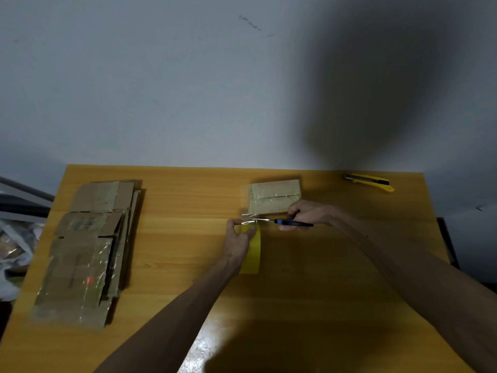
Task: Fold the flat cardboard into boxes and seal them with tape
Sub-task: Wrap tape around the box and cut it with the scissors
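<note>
A small folded cardboard box [274, 196], wrapped in clear tape, sits on the wooden table [309, 278] at the far middle. A strip of clear tape [248, 218] runs from the box's near left corner toward me. My left hand [238, 242] grips a yellow tape roll [254, 255] and pinches the strip taut. My right hand [309, 214] grips scissors with blue and black handles [291, 222], and their blades meet the strip just in front of the box.
A stack of flat, tape-covered cardboard [88, 251] lies along the table's left side. A yellow utility knife [369, 181] lies at the far right corner. Crumpled plastic bags [13, 254] sit off the left edge. A grey wall stands behind the table.
</note>
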